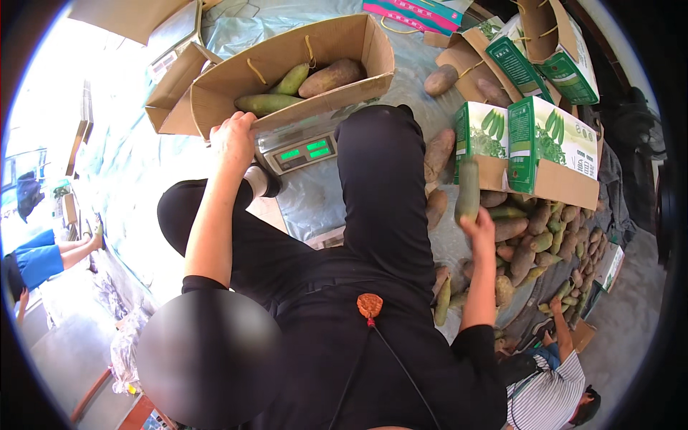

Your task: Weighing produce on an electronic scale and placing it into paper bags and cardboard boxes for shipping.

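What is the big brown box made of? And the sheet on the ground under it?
The open box looks like plain brown cardboard: matte, with folded flaps and raw edges. The left hand grips its rim. The ground sheet seems to be thin plastic film, since it is shiny, see-through and wrinkled.

One view only: a wide fisheye worn on the person's head, looking steeply down over their own chest and raised knee. It sits close above the open cardboard box (pixel 287 79) on a digital scale (pixel 304 150); straight edges bend toward the dark round rim.
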`<state>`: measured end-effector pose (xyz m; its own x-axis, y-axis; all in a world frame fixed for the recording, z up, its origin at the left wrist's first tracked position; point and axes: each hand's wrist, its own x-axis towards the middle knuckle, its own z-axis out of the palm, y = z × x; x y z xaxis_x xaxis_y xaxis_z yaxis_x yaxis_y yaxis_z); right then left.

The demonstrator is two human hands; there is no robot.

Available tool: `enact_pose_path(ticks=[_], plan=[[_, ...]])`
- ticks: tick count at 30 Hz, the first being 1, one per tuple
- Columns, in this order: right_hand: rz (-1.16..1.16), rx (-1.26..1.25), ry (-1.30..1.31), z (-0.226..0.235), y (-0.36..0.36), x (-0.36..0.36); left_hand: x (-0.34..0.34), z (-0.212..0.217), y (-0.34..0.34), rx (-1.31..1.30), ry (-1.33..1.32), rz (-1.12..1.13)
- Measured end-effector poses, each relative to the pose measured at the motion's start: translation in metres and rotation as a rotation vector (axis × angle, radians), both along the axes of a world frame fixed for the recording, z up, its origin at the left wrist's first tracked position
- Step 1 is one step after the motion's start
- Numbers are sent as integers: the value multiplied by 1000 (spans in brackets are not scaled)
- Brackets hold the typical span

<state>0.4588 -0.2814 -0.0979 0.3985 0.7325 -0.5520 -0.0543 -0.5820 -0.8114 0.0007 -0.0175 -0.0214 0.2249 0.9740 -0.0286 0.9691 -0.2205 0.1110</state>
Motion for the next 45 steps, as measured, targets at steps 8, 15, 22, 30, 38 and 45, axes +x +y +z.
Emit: enact_pose_path(ticks=[8,15,22,30,38,45], plan=[[486,584,-290,127,215,-60,0,3,1,33,11,-13],[729,715,-343,139,301,-127,0,1,2,18,-26,-17],[294,525,-350,37,223,-56,2,4,3,26,-1,7],[131,-154,-352,-144,-20,35,8,10,4,75,-61,-25],[-37,-624,-105,-152,-117,9,6,15,0,57,-74,-17],[-36,-686,-31,-148,-107,-7,7,18,-1,36,-68,-5]])
